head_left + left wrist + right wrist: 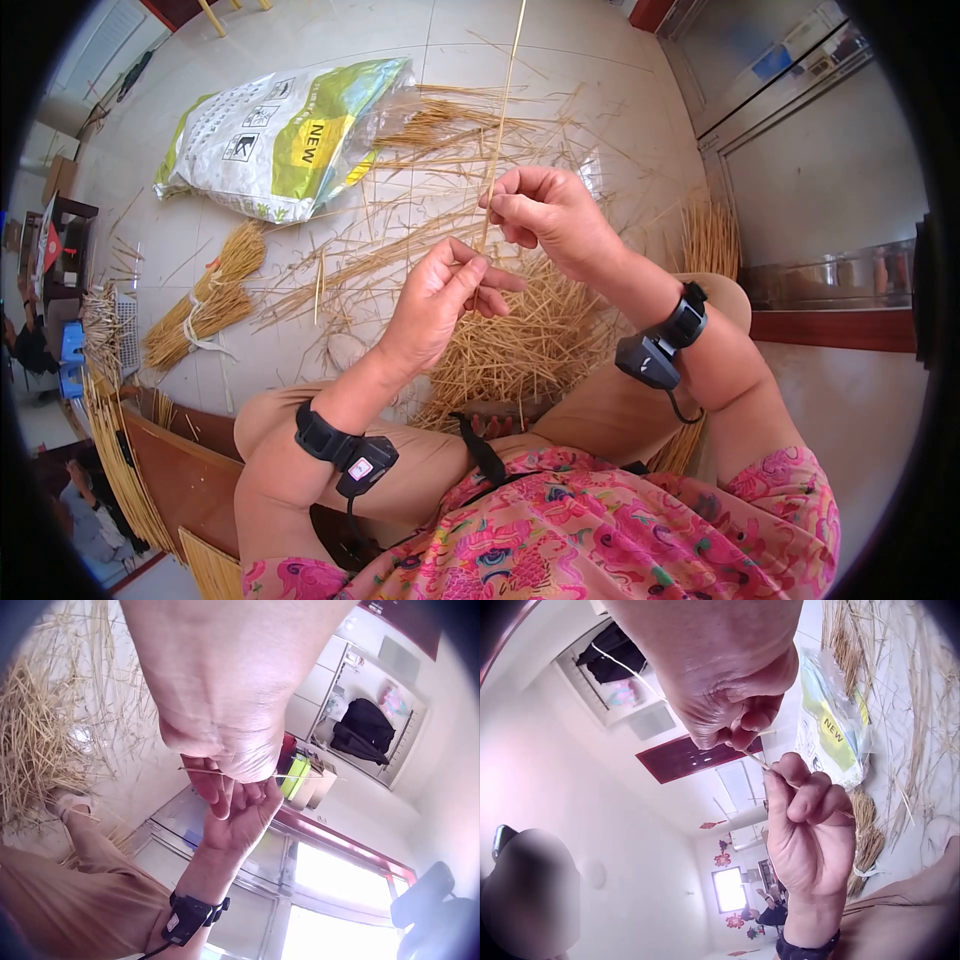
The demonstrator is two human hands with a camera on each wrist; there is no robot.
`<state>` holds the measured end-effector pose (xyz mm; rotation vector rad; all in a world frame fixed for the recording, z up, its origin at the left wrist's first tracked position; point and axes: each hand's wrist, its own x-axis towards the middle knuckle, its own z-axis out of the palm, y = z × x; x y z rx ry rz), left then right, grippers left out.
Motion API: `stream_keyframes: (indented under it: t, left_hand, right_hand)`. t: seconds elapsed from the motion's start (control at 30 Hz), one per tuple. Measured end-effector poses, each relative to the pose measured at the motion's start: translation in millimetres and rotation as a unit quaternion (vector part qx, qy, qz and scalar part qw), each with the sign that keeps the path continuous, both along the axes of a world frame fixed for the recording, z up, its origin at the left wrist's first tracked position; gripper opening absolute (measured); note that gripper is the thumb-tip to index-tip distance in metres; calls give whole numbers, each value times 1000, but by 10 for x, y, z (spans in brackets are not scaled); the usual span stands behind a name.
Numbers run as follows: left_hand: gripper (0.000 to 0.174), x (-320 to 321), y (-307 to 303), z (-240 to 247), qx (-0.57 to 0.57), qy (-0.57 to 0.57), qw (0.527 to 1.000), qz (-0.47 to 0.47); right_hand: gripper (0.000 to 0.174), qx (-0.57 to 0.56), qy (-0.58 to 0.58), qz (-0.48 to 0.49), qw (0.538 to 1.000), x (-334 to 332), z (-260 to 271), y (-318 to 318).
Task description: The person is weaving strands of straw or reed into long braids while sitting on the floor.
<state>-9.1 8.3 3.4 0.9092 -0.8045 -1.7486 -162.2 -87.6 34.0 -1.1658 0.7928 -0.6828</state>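
Observation:
A single long straw stalk [506,95] stands nearly upright between the two hands, its top running out of the head view. The left hand [435,295] pinches its lower end between thumb and forefinger, the other fingers spread loosely. Just above, the right hand [550,215] pinches the same stalk with thumb and forefinger. In the right wrist view a short piece of stalk [756,759] shows between the two hands' fingertips. Below the hands lies a heap of cut straw [520,340] on the floor between the person's legs.
A white and green sack [270,135] lies at the back left, straw spilling from its mouth. Tied straw bundles [205,300] lie on the left. Loose stalks [370,250] litter the tiled floor. Another bundle [710,240] leans by the metal cabinet [810,170] at right.

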Motion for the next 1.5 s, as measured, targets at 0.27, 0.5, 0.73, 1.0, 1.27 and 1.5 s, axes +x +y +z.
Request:
stream_keyframes:
  t: [0.27,0.5,0.73,1.0,1.27,1.5]
  left_hand:
    - [12,-34,9,-16,-21,-26,999,5]
    - [13,12,-30,48,-12,0,1000,19]
    - [13,-3,-1,17,-27,-28,999,17]
    - [13,-26,-11,-2,-48,-94,994,25]
    - [11,-27,1,-17,-53,-66,996,17]
    - [9,-14,-9,-4,-39,-43,997,58]
  right_hand:
    - [5,53,-35,-4,998,1,-30,28]
    - [3,10,8,4,1000,32,-68,76]
    - [8,6,-21,-41,999,32,14,34]
    - [9,-13,-9,-25,1000,19,1,38]
    - [8,89,-47,14,995,5,-66,21]
    - [6,-87,131,75,985,5,-46,41]
